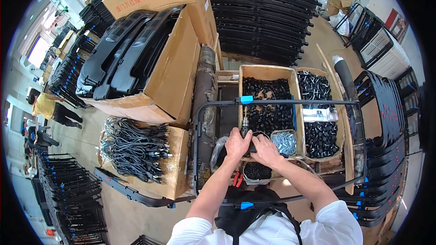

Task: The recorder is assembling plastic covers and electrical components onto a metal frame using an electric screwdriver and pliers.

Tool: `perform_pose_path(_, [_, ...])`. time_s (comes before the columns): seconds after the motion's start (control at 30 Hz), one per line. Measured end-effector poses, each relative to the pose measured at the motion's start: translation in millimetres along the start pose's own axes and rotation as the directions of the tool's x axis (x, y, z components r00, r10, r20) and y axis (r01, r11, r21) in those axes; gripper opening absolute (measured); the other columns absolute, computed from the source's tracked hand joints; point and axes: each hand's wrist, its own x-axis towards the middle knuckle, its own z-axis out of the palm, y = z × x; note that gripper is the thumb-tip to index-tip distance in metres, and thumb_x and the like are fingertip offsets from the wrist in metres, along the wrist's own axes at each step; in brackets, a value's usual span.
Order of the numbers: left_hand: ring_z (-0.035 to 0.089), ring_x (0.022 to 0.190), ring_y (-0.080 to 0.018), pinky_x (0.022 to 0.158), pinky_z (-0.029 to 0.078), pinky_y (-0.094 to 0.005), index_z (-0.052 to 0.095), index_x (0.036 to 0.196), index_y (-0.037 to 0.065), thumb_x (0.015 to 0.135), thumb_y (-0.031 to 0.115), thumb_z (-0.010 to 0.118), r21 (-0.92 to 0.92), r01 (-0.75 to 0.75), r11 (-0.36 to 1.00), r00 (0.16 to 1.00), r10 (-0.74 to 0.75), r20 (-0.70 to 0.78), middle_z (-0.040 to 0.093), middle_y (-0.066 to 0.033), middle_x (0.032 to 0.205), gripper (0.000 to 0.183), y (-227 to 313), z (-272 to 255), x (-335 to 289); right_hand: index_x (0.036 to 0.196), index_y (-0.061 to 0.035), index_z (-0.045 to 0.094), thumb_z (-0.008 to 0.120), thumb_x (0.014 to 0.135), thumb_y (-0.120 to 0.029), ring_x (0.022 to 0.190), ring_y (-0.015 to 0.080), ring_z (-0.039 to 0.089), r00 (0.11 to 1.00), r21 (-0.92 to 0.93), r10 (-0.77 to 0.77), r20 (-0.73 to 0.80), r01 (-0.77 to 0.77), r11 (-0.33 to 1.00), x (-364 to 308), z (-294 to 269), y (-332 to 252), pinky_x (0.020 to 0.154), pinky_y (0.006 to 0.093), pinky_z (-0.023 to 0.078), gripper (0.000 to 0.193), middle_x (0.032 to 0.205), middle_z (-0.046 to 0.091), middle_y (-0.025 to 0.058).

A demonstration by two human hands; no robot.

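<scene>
White sleeves (336,223) sit at the bottom of my feed; at centre, I see the left hand (238,144) and right hand (266,149) closed around a dark drill (245,129), its bit pointing up toward a blue clip (246,100).

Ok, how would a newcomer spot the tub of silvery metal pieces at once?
Find the large black frame above the trays of parts. Within its outline, immediately right of the person's right hand, sits a small squarish tub. Its pieces are bright silver, whereas the long tray beyond and the round tub nearer the person hold mostly black ones.
</scene>
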Motion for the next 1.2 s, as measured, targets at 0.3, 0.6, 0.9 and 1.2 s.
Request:
perform_pose_path(0.3, [0.068,0.103,-0.0493,0.089,0.053,-0.0560,0.059,0.107,-0.004,0.093,0.052,0.069,0.021,0.028,0.999,1.000,-0.028,0.008,0.070,-0.0293,0.110,0.059,9,11,8,0.127,0.0002,0.052,0.083,0.076,-0.022,0.107,0.0430,0.067,1.000,0.065,0.023,0.000,-0.023,0.998,10,-4,18,0.092,0.0512,0.056,0.064,0.111,0.068,0.0236])
perform_pose_path(0.6, [0.068,0.105,-0.0482,0.090,0.054,-0.0547,0.058,0.111,-0.002,0.090,0.054,0.070,0.065,0.068,0.996,0.998,-0.068,0.002,0.071,-0.0276,0.111,0.061,17,18,16,0.131,0.0023,0.047,0.084,0.075,-0.021,0.107,0.0419,0.070,0.998,0.089,-0.009,-0.054,0.014,0.996,13,-5,30,0.090,0.0476,0.057,0.072,0.111,0.071,0.0254])
perform_pose_path(0.9, [0.069,0.110,-0.0460,0.094,0.054,-0.0544,0.057,0.118,-0.001,0.088,0.053,0.072,0.097,0.123,0.988,0.990,-0.129,0.057,0.070,-0.0271,0.119,0.064,28,12,22,0.142,0.0008,0.041,0.083,0.077,-0.026,0.111,0.0429,0.068,0.999,0.114,0.037,0.037,-0.041,0.993,17,-5,36,0.095,0.0486,0.056,0.082,0.119,0.070,0.0270])
perform_pose_path(1.2, [0.069,0.110,-0.0474,0.095,0.054,-0.0549,0.056,0.120,-0.002,0.088,0.051,0.073,0.102,0.124,0.987,0.991,-0.129,0.042,0.069,-0.0288,0.119,0.063,37,11,29,0.147,-0.0002,0.036,0.085,0.077,-0.029,0.106,0.0434,0.070,0.999,0.126,0.036,0.018,-0.038,0.991,26,-3,44,0.091,0.0494,0.056,0.091,0.109,0.071,0.0278])
